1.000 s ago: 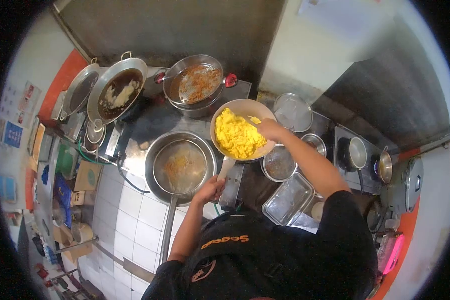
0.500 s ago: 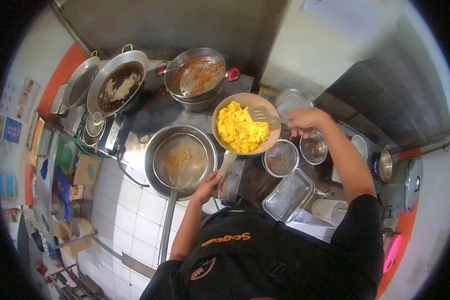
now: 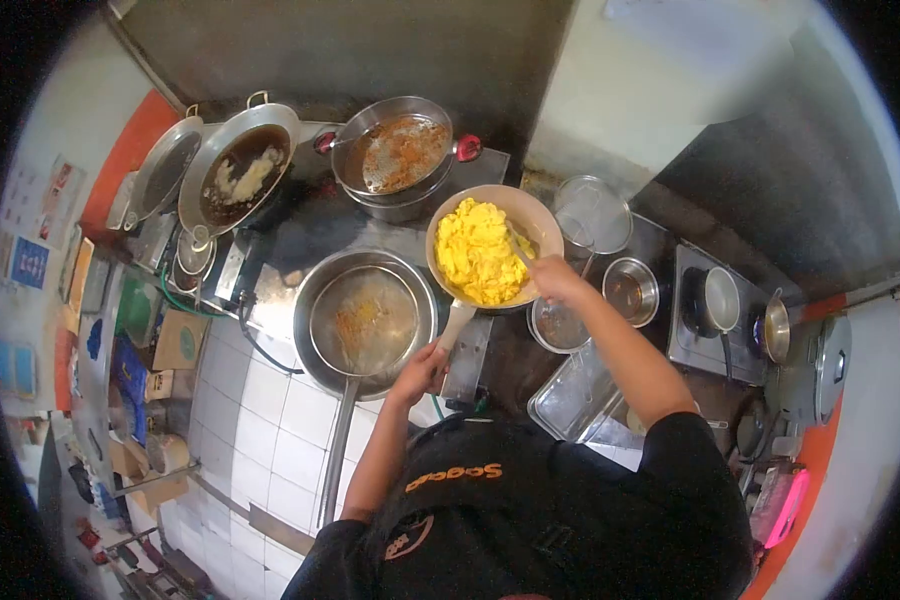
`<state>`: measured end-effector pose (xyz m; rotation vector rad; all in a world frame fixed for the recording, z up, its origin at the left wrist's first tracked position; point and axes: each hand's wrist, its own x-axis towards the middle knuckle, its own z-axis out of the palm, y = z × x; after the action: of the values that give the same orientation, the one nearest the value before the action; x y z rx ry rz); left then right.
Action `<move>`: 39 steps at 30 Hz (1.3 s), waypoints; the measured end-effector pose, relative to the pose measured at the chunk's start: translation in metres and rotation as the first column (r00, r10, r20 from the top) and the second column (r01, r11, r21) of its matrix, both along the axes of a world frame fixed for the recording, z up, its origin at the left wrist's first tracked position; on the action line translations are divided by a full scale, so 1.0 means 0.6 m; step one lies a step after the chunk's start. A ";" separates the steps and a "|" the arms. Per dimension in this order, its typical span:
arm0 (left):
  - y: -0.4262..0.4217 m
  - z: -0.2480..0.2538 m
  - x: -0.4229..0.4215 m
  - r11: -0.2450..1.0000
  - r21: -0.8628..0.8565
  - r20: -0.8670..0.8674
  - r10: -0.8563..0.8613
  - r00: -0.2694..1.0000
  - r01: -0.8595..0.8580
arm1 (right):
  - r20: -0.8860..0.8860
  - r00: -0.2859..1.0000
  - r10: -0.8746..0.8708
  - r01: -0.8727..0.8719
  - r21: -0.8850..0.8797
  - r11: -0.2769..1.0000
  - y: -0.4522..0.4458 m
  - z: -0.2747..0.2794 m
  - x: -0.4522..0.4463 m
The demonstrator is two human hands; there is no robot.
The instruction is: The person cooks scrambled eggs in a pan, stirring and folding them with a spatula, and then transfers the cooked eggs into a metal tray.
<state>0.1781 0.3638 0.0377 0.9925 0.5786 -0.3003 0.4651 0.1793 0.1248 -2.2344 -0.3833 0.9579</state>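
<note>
My left hand (image 3: 422, 374) is closed round the pale handle of a frying pan (image 3: 542, 222), which it holds level. A heap of yellow scrambled eggs (image 3: 478, 255) fills the left and middle of the pan. My right hand (image 3: 560, 279), at the pan's right edge, grips a slotted spatula (image 3: 518, 244). The spatula stands edge-on against the right side of the eggs, and its lower end is partly hidden. Just left of the pan, a long-handled strainer (image 3: 365, 318) with brown crumbs rests over a big steel bowl (image 3: 310, 365).
A wok (image 3: 202, 185) of dark oil with pale batter frying stands at the back left. Behind the pan is a pot (image 3: 346, 160) with a crumb-covered strainer. To the right are steel bowls (image 3: 630, 292), a round sieve (image 3: 600, 215), a lidded tray (image 3: 570, 395) and a small pan (image 3: 720, 298).
My right hand has moved left and down toward me with the spatula, which has turned from flat to edge-on. The eggs are pushed together toward the left. My left hand keeps its hold.
</note>
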 end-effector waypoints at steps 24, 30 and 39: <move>-0.009 0.023 0.002 0.999 0.023 -0.004 0.024 1.000 -0.024 | 0.456 0.839 0.297 -0.195 -0.257 0.947 0.036 -0.035 -0.097; -0.014 0.029 0.005 0.996 0.082 -0.027 0.021 0.999 -0.019 | 0.321 0.796 0.513 -0.430 -0.298 0.852 -0.006 0.026 0.086; -0.011 0.042 0.007 0.995 0.099 0.012 0.032 0.999 -0.033 | -0.128 0.991 0.048 -0.069 -0.164 0.984 -0.019 0.121 0.208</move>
<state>0.1821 0.3575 0.0628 1.0782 0.6045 -0.2389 0.5897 0.1681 0.1974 -2.3097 -0.3245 1.1933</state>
